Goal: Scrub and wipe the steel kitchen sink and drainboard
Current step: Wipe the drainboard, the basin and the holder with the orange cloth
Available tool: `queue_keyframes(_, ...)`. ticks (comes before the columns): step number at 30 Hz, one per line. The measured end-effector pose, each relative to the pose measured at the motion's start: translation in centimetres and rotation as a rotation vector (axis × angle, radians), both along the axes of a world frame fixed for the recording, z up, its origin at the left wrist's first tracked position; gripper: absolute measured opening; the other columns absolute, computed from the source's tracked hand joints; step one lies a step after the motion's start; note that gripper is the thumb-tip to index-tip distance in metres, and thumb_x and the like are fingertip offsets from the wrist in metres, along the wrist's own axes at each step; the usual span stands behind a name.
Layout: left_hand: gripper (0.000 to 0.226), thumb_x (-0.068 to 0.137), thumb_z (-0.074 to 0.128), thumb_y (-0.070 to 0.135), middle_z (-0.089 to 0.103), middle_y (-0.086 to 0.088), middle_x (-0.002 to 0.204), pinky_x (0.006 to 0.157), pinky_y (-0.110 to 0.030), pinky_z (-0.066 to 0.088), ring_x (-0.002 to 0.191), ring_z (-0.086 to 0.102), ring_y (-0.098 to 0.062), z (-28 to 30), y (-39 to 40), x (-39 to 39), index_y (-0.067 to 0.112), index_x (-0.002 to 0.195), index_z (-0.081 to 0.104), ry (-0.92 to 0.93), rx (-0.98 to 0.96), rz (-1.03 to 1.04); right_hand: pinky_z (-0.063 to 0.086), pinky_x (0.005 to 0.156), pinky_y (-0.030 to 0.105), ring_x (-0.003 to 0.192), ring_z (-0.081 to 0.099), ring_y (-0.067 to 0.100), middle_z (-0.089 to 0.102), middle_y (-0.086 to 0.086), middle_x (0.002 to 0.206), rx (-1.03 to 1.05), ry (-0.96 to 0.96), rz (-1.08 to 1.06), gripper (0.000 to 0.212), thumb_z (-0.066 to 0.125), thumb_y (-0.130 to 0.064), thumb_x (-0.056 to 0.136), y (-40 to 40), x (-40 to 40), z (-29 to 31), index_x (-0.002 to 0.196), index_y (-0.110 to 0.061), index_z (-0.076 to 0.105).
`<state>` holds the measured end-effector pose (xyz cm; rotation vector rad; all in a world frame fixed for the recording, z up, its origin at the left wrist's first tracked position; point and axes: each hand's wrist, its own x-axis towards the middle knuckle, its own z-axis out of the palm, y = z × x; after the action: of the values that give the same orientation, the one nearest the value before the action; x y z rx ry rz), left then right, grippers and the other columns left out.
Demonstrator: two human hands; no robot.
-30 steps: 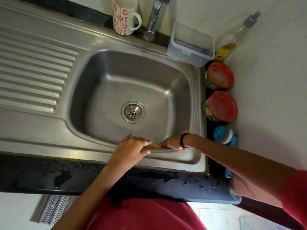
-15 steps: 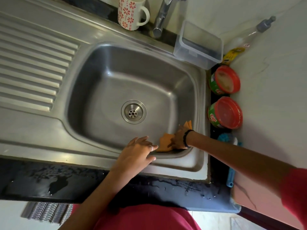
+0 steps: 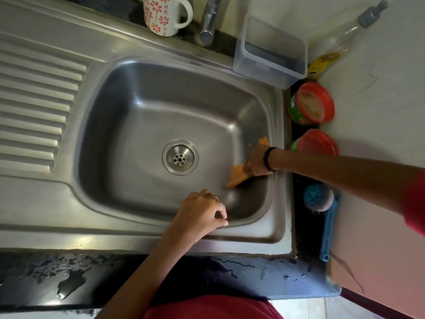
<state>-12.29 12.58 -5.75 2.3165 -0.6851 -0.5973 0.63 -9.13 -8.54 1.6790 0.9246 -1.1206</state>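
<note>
The steel sink [image 3: 142, 125] fills the middle of the view, with a round drain [image 3: 180, 157] in its floor. The ribbed drainboard [image 3: 34, 107] lies to its left. My right hand [image 3: 256, 161] presses an orange cloth [image 3: 239, 174] against the sink's right inner wall; most of the cloth is hidden under the hand. My left hand [image 3: 202, 212] rests on the sink's near rim with fingers loosely curled, holding nothing.
A flowered mug [image 3: 164, 14] and the tap [image 3: 208, 21] stand behind the sink. A clear plastic box [image 3: 271, 51] sits at the back right. Two red-lidded tubs [image 3: 310, 107], a blue scrub brush [image 3: 319, 201] and a bottle [image 3: 349, 31] line the right wall. The dark counter edge [image 3: 69, 275] is wet.
My right hand has carried the orange cloth from the sink's near rim up along the right inner wall. My left hand has stayed on the near rim.
</note>
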Motion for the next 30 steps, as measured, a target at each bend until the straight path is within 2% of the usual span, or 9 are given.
queue_keyframes(3, 0.022, 0.082, 0.061, 0.041, 0.065, 0.009, 0.094, 0.081, -0.020, 0.027, 0.102, 0.047, -0.007, 0.0, -0.2, 0.2, 0.029, 0.098, 0.070, 0.019, 0.006, -0.006, 0.015, 0.111, 0.059, 0.135, 0.036, 0.031, 0.040, -0.003, 0.144, -0.029, -0.075, 0.039, 0.042, 0.031, -0.032, 0.099, 0.1, 2.1, 0.8, 0.141, -0.027, 0.037)
queue_keyframes(7, 0.020, 0.082, 0.061, 0.039, 0.067, 0.009, 0.093, 0.079, -0.020, 0.026, 0.100, 0.047, -0.007, 0.0, -0.6, 0.2, 0.029, 0.095, 0.071, 0.005, 0.011, -0.013, 0.003, 0.112, 0.059, 0.143, 0.018, 0.029, 0.028, 0.001, 0.152, -0.102, -0.094, -0.025, 0.053, 0.019, -0.049, 0.097, 0.8, 0.3, 1.8, 0.143, -0.026, 0.033)
queue_keyframes(11, 0.019, 0.081, 0.062, 0.038, 0.067, 0.010, 0.090, 0.080, -0.022, 0.028, 0.098, 0.047, -0.007, 0.2, -0.9, 0.4, 0.028, 0.093, 0.072, 0.029, -0.006, -0.033, 0.006, 0.109, 0.061, 0.142, 0.021, 0.023, 0.032, -0.009, 0.149, -0.001, 0.027, 0.048, 0.041, 0.026, -0.041, 0.099, 0.0, -2.9, 2.9, 0.139, -0.040, 0.034)
queue_keyframes(14, 0.015, 0.083, 0.061, 0.034, 0.068, 0.011, 0.090, 0.078, -0.023, 0.028, 0.096, 0.048, -0.006, 0.4, -1.3, 0.9, 0.027, 0.090, 0.072, 0.002, -0.005, -0.089, 0.008, 0.111, 0.060, 0.141, 0.023, 0.020, 0.033, -0.007, 0.148, 0.112, 0.092, 0.040, 0.042, 0.022, -0.037, 0.101, -0.4, -3.6, 4.8, 0.140, -0.032, 0.035)
queue_keyframes(18, 0.014, 0.083, 0.061, 0.034, 0.068, 0.009, 0.092, 0.079, -0.024, 0.027, 0.097, 0.049, -0.008, 0.4, -2.0, 1.3, 0.027, 0.089, 0.072, -0.012, 0.002, -0.116, 0.002, 0.115, 0.052, 0.143, 0.017, 0.018, 0.027, -0.008, 0.152, 0.139, 0.125, -0.017, 0.046, 0.019, -0.040, 0.101, -0.5, -1.2, 6.5, 0.143, -0.027, 0.032)
queue_keyframes(23, 0.016, 0.083, 0.062, 0.034, 0.068, 0.008, 0.093, 0.076, -0.022, 0.026, 0.098, 0.048, -0.009, 0.1, -1.9, 1.5, 0.026, 0.091, 0.072, 0.028, -0.009, -0.110, 0.003, 0.116, 0.047, 0.142, 0.021, 0.018, 0.030, -0.004, 0.151, 0.049, 0.079, -0.082, 0.050, 0.020, -0.050, 0.097, -0.9, 4.3, 6.0, 0.141, -0.031, 0.034)
queue_keyframes(26, 0.016, 0.082, 0.062, 0.033, 0.068, 0.007, 0.093, 0.076, -0.023, 0.027, 0.098, 0.048, -0.010, 0.1, -1.9, 1.6, 0.026, 0.091, 0.073, 0.019, -0.006, -0.118, 0.008, 0.115, 0.049, 0.138, 0.030, 0.022, 0.042, -0.003, 0.145, 0.032, 0.019, -0.113, 0.053, 0.021, -0.056, 0.092, -0.7, 8.3, 5.6, 0.135, -0.034, 0.043)
queue_keyframes(28, 0.017, 0.082, 0.061, 0.033, 0.068, 0.006, 0.093, 0.076, -0.024, 0.028, 0.097, 0.049, -0.011, 0.0, -1.9, 1.7, 0.026, 0.092, 0.073, 0.018, -0.001, -0.124, 0.009, 0.115, 0.049, 0.140, 0.024, 0.025, 0.041, -0.004, 0.145, 0.023, -0.023, -0.117, 0.055, 0.019, -0.061, 0.090, -0.4, 10.3, 5.7, 0.135, -0.039, 0.041)
queue_keyframes(30, 0.016, 0.082, 0.062, 0.033, 0.068, 0.005, 0.093, 0.076, -0.024, 0.027, 0.097, 0.049, -0.011, 0.0, -1.9, 1.8, 0.026, 0.091, 0.073, 0.018, -0.001, -0.126, 0.006, 0.116, 0.048, 0.143, 0.013, 0.030, 0.030, -0.001, 0.151, 0.029, -0.091, -0.098, 0.054, 0.019, -0.059, 0.092, -0.3, 10.4, 5.6, 0.137, -0.038, 0.040)
